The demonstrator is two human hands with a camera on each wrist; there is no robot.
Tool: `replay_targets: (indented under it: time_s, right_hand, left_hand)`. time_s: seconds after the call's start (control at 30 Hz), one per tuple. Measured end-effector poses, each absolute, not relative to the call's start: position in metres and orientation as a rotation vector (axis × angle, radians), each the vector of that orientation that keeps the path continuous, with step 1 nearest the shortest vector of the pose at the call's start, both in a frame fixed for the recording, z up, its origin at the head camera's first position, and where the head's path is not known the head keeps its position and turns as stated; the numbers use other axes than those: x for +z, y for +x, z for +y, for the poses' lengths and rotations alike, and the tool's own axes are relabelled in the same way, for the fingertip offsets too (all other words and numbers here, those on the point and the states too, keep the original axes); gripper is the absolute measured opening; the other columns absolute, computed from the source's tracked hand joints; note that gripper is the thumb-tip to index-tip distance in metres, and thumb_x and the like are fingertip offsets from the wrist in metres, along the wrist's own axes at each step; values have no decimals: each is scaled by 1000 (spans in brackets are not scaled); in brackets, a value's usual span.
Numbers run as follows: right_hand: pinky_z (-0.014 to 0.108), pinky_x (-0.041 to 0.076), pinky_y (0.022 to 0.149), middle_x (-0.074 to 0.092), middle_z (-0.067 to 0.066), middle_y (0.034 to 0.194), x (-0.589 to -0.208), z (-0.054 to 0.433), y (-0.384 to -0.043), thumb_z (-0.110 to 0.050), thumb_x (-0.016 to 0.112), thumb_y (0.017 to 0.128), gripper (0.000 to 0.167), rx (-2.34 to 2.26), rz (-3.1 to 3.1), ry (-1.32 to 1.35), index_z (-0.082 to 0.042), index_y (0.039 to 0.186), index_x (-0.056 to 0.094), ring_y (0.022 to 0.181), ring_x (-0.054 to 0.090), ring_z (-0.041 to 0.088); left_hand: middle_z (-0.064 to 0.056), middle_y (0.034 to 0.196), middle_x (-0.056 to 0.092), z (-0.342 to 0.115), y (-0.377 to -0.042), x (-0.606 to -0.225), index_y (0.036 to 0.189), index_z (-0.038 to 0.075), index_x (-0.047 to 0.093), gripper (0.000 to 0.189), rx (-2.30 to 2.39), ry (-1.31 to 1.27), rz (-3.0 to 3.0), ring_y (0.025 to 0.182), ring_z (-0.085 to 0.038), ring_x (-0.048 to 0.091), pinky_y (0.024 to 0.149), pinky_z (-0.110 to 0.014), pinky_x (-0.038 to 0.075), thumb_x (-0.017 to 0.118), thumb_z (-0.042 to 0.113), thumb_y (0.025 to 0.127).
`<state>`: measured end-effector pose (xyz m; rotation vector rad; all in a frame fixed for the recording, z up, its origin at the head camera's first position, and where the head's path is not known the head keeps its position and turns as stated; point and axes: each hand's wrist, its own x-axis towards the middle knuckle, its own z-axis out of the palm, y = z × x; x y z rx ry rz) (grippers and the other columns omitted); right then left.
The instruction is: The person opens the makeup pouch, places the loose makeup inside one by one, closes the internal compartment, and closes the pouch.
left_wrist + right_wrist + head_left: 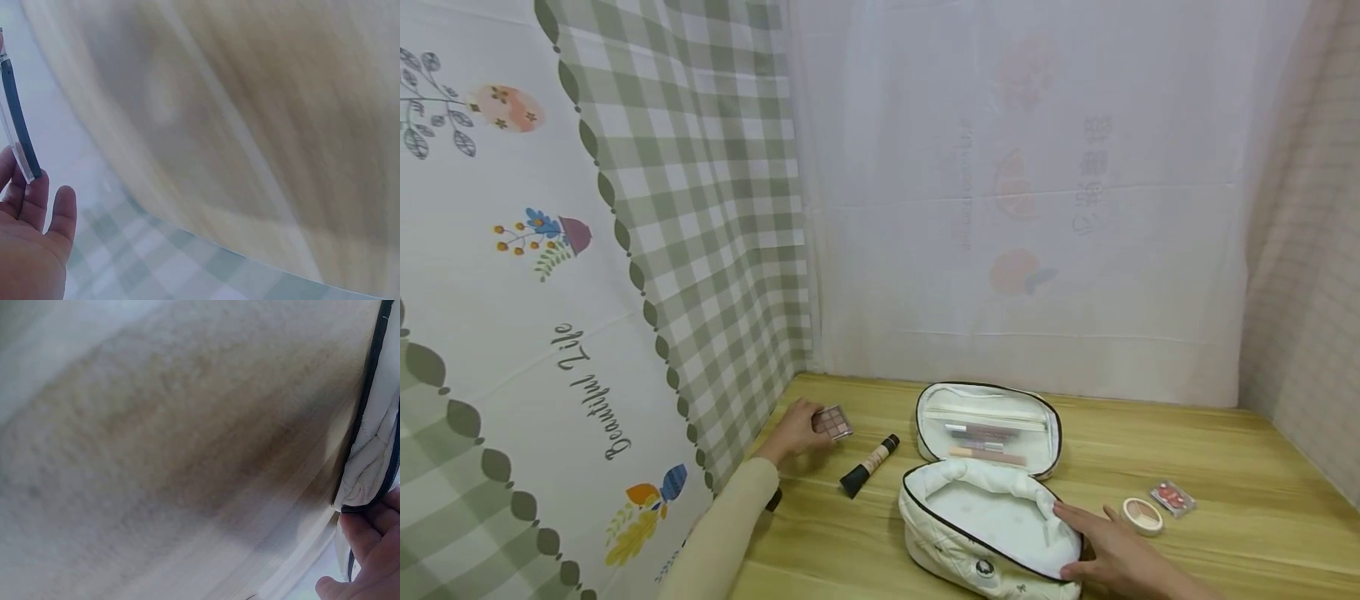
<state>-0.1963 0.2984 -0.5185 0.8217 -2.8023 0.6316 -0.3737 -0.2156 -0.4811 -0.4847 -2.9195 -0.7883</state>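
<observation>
An eyeshadow palette (832, 422) with a clear lid and several brownish pans is in my left hand (797, 429), raised at the left of the table. The left wrist view shows the palette (19, 125) edge-on, held by the fingers. A white quilted makeup bag (955, 554) stands unzipped, its lid (1048, 408) folded back. My right hand (1112, 554) grips the bag's right rim, thumb apart from the fingers. In the right wrist view, the fingers (362, 534) lie at the bag's black-trimmed edge. Several slim makeup tubes (985, 446) sit in the lid's clear pocket.
Between the left hand and the bag lies a black-and-beige tube (871, 467). A round compact (1142, 517) and a small square case with red pans (1172, 497) lie to the right. A dark object (774, 500) is partly hidden by the left sleeve. Cloth curtains (730, 208) bound the table.
</observation>
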Motion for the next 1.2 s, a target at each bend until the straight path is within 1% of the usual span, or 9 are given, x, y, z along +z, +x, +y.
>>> replay_targets:
  time_s: [0.2, 0.23, 0.4, 0.6, 0.83, 1.0, 1.1, 1.2]
  right_hand:
    - [73, 26, 93, 61, 26, 128, -516, 298, -197, -51, 83, 69, 87, 658, -2867, 776, 6, 130, 59, 115, 61, 32]
    - [73, 25, 93, 60, 26, 128, -516, 298, -196, -51, 83, 69, 87, 662, -2873, 774, 6, 131, 59, 115, 61, 32]
    - [74, 26, 92, 60, 25, 129, -516, 297, -196, -50, 83, 69, 87, 658, -2873, 772, 5, 131, 59, 115, 61, 32]
    - [73, 26, 93, 61, 25, 128, -516, 297, -196, -49, 84, 68, 87, 662, -2871, 763, 5, 130, 59, 114, 61, 32]
    - [73, 26, 93, 61, 24, 128, -516, 297, -196, -49, 84, 68, 87, 660, -2872, 758, 6, 130, 60, 115, 61, 29]
    - [74, 25, 93, 61, 24, 128, -515, 297, -197, -49, 84, 68, 87, 671, -2884, 757, 6, 130, 59, 115, 61, 31]
    - [74, 23, 94, 60, 25, 128, -514, 296, -197, -49, 84, 69, 87, 690, -2893, 758, 7, 130, 59, 116, 60, 33]
    - [75, 22, 94, 60, 26, 128, -513, 295, -197, -48, 84, 69, 86, 708, -2901, 758, 7, 130, 58, 116, 59, 35]
  left_hand:
    - [-12, 120, 54, -196, -367, -468, 133, -5, 55, 73, -913, -522, -2902, 111, -29, 48, 95, -46, 43, 87, 27, 76]
    - [-12, 119, 54, -192, -366, -466, 134, -5, 55, 74, -929, -531, -2900, 107, -28, 48, 94, -45, 43, 88, 26, 75]
    - [-10, 116, 55, -175, -366, -461, 132, -5, 57, 72, -909, -611, -2877, 105, -25, 49, 94, -44, 44, 87, 25, 74]
    - [-10, 113, 56, -156, -363, -453, 127, -4, 60, 67, -886, -733, -2841, 101, -24, 50, 89, -43, 45, 86, 23, 73]
    - [-11, 115, 57, -133, -356, -446, 127, -4, 60, 70, -895, -844, -2829, 105, -25, 50, 93, -43, 43, 85, 28, 71]
    - [-12, 120, 57, -119, -351, -444, 129, -3, 59, 73, -938, -911, -2827, 110, -25, 49, 97, -42, 41, 86, 32, 70]
    - [-12, 120, 57, -111, -348, -444, 128, -4, 59, 71, -932, -962, -2812, 112, -26, 49, 99, -42, 40, 86, 30, 71]
    - [-9, 117, 57, -104, -345, -445, 127, -2, 61, 68, -901, -1016, -2802, 109, -23, 50, 97, -39, 42, 86, 29, 72]
